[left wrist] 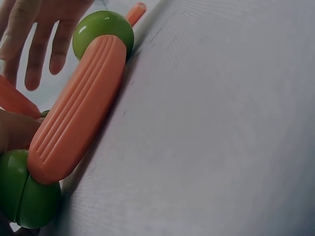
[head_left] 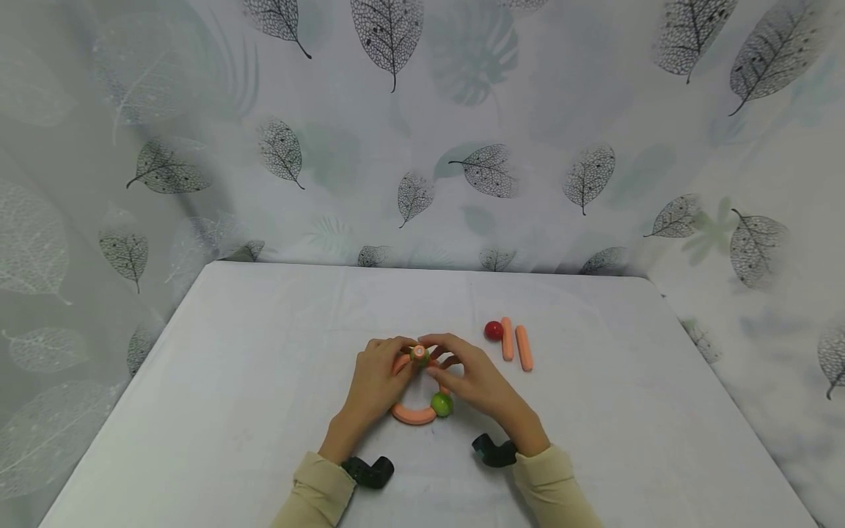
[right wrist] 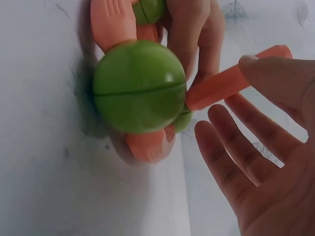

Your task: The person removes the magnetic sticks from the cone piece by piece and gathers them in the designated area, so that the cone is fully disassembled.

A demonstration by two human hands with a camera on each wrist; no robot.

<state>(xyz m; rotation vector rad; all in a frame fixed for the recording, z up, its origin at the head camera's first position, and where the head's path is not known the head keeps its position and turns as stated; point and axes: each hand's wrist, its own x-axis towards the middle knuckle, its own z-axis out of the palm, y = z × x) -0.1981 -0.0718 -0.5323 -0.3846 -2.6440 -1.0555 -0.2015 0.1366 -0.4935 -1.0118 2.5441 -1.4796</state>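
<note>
A ring of curved orange pieces point(head_left: 414, 416) joined by green balls point(head_left: 441, 404) lies on the white table. At its far side an orange stick point(right wrist: 221, 83) rises upright from a green ball point(right wrist: 183, 121); from above, mainly the stick's end shows. My left hand point(head_left: 376, 380) reaches over the ring's left side and grips the far ball at the stick's foot. With thumb and fingers my right hand point(head_left: 480, 378) pinches the stick, its other fingers spread, as the right wrist view shows. Part of the ring is hidden under the hands.
To the right of the ring lie a red ball point(head_left: 494, 331) and two straight orange sticks point(head_left: 524, 348), side by side. A dark camera point(head_left: 370, 472) sits on the left wrist and another point(head_left: 494, 450) on the right. Leaf-patterned cloth point(head_left: 488, 213) hangs behind the table.
</note>
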